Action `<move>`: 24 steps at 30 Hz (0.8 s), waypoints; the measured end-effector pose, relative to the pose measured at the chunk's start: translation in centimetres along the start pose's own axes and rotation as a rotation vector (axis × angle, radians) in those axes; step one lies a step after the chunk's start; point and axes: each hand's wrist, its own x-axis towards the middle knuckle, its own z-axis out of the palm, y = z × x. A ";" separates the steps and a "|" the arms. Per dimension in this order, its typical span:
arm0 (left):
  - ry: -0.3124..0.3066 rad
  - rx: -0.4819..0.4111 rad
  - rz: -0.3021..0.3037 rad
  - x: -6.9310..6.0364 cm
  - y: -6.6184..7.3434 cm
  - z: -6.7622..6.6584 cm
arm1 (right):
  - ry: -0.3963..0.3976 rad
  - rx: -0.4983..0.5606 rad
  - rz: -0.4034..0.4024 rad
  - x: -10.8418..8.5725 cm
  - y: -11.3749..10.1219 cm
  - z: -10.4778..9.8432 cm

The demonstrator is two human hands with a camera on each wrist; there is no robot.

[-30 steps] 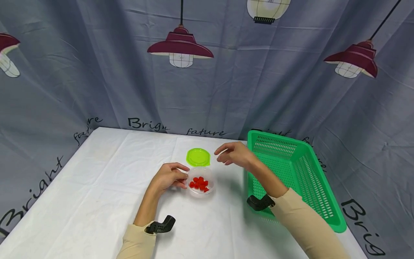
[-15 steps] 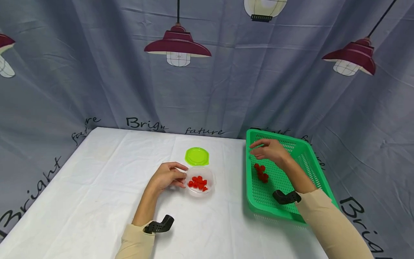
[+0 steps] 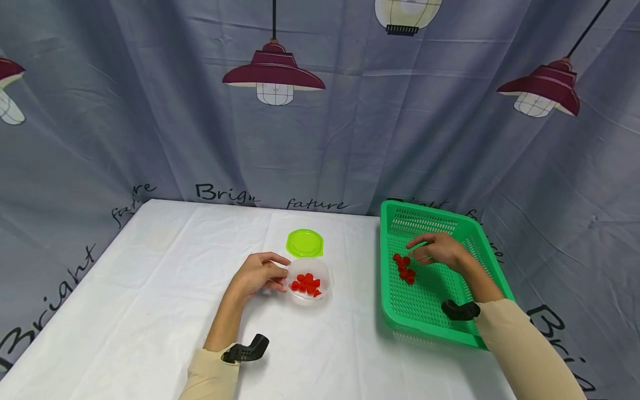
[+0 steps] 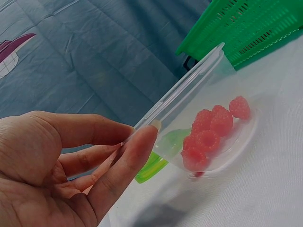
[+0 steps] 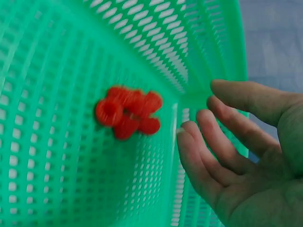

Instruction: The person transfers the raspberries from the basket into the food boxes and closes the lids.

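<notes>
My left hand (image 3: 257,274) pinches the rim of a round clear plastic tub (image 4: 222,71) between thumb and finger, on its left side. Several red raspberries (image 4: 208,137) lie at the bottom of the tub. Over on the right, my right hand (image 3: 440,251) hovers inside a green basket (image 3: 425,305), fingers loosely bent and holding nothing. Just left of those fingers a cluster of raspberries (image 5: 128,111) rests on the basket's floor; the right wrist view shows the hand apart from them.
A lime-green lid (image 3: 305,243) lies flat on the white tablecloth (image 3: 165,266), just behind the tub. A grey curtain (image 3: 350,139) printed with lamps hangs behind the table. The basket's raised slotted walls surround the right hand.
My right hand has travelled right, from beside the lid to over the basket, then farther right and nearer me past the raspberries. The left hand and tub stay put.
</notes>
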 end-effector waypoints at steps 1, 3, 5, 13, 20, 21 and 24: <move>0.003 0.001 -0.001 0.0 0.0 0.0 | -0.007 -0.007 0.003 0.0 0.3 -0.1; 0.006 0.005 -0.001 -0.1 0.1 0.0 | -0.017 -0.017 0.004 0.1 0.9 -0.4; 0.007 0.003 -0.001 -0.1 0.1 0.0 | -0.031 -0.021 0.013 0.2 1.4 -0.6; 0.001 -0.017 0.005 -0.2 0.1 0.0 | -0.110 -0.048 0.068 0.8 2.9 -0.9; 0.010 0.005 0.001 0.0 -0.1 -0.1 | -0.107 -0.066 0.083 1.0 3.8 -0.7; 0.012 0.009 -0.001 0.0 -0.1 -0.1 | -0.108 -0.069 0.086 1.1 4.0 -0.7; 0.016 0.009 -0.005 0.1 -0.1 -0.1 | -0.111 -0.073 0.097 1.1 4.3 -0.7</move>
